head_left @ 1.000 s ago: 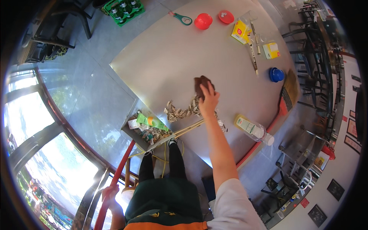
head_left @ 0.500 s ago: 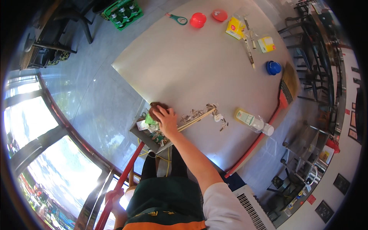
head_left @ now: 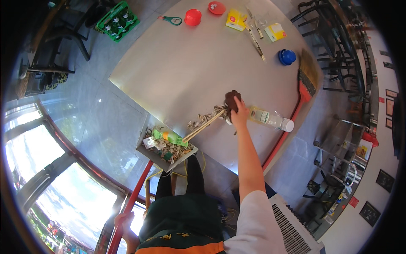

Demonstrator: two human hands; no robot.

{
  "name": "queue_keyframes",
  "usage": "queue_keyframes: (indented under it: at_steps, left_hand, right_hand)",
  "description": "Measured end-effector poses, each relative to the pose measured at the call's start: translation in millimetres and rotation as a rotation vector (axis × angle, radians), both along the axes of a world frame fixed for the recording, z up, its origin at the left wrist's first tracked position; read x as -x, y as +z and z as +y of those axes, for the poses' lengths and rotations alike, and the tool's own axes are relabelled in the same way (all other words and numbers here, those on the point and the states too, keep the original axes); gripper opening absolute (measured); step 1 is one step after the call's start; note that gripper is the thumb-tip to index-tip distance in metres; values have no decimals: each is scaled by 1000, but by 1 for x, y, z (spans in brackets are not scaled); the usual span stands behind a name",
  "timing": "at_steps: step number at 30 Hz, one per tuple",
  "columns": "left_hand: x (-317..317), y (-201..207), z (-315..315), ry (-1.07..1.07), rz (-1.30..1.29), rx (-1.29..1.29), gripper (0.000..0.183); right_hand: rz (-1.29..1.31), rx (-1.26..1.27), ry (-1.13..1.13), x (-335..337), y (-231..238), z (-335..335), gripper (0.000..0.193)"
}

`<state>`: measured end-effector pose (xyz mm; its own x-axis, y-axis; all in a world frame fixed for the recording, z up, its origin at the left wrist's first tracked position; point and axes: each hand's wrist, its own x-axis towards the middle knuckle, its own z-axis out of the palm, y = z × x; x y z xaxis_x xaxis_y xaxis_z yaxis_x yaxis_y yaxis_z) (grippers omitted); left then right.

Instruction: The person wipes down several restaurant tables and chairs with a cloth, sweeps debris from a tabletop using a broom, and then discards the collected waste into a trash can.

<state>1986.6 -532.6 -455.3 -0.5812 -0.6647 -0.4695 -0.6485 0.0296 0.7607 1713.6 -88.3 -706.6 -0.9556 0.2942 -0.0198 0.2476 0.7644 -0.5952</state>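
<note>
Brown cloth (head_left: 231,100) on grey table (head_left: 177,67), tiled floor (head_left: 97,114).

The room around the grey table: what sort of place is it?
Probably a cafe or bar: black metal chairs beside the grey table, a green bottle crate on the tiled floor, framed pictures on the wall.

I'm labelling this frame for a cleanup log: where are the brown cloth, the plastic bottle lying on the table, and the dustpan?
brown cloth (head_left: 231,100), head view, its top above the fingers.
plastic bottle (head_left: 267,118), head view, mid-body.
dustpan (head_left: 149,155), head view, lower-left rim.
</note>
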Motion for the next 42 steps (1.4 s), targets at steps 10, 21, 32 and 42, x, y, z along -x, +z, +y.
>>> queue_keyframes:
  at_steps: [10,21,32,42]
  left_hand:
    - [-21,10,1,-16,-8,40,16]
    - [-23,21,4,-101,-24,91,22]
    - [-33,-2,-7,-183,-5,54,21]
    - [-44,-18,-24,-232,29,15,20]
  right_hand:
    - [-138,-115,111,-29,-1,-104,68]
    - [-111,-121,387,-84,14,-191,68]
    - [129,380,91,-130,42,-113,59]
    - [133,39,-170,-85,-17,-15,58]
